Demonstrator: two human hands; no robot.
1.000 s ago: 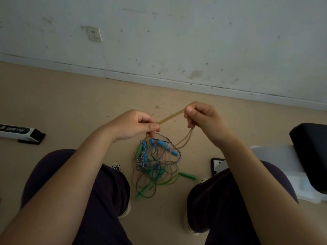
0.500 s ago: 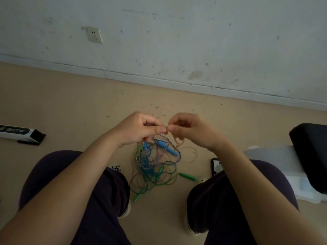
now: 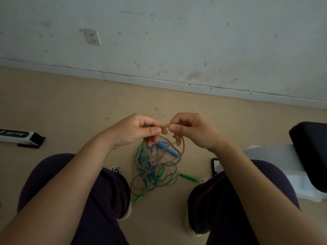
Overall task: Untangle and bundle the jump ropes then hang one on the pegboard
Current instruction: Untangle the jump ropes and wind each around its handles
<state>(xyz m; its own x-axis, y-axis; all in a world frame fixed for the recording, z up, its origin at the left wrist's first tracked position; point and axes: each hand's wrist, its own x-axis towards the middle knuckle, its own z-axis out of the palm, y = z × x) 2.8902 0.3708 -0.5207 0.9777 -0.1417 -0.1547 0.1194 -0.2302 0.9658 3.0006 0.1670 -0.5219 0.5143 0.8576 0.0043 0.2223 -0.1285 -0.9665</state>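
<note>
Rope heap: tangled jump ropes (image 3: 155,167) on floor (image 3: 70,106) between the knees; green, blue, striped strands knotted. Nothing bundled; pegboard not in view.
Left hand (image 3: 134,131): pinches tan rope (image 3: 164,126).
Right hand (image 3: 191,129): pinches same strand, just beside.
Progress: early untangling.

The wall (image 3: 177,32) is white and has dirty marks. A socket (image 3: 92,37) sits on it. The floor (image 3: 62,103) is tan.
</note>
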